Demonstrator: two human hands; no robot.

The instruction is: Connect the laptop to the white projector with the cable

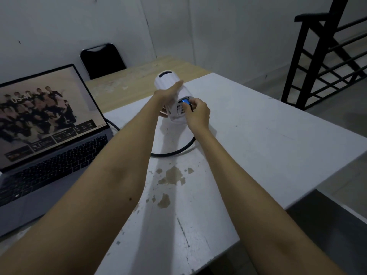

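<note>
The white projector [168, 80] lies on the white table [258, 135], its rear panel with vents facing me. My left hand [168, 92] wraps around its body from the left, fingers stretched over the top. My right hand [197, 112] pinches the blue-tipped cable plug [185, 101] against the rear panel at the ports. The black cable [174, 152] curves across the table from under my right wrist toward the open laptop [49, 135] at the left, whose screen is lit.
A wooden table [129, 84] adjoins behind, with a black chair [102, 60] against the wall. A black stair railing [325, 56] stands at the right. The white table's right edge drops off to the floor; its paint is chipped near me.
</note>
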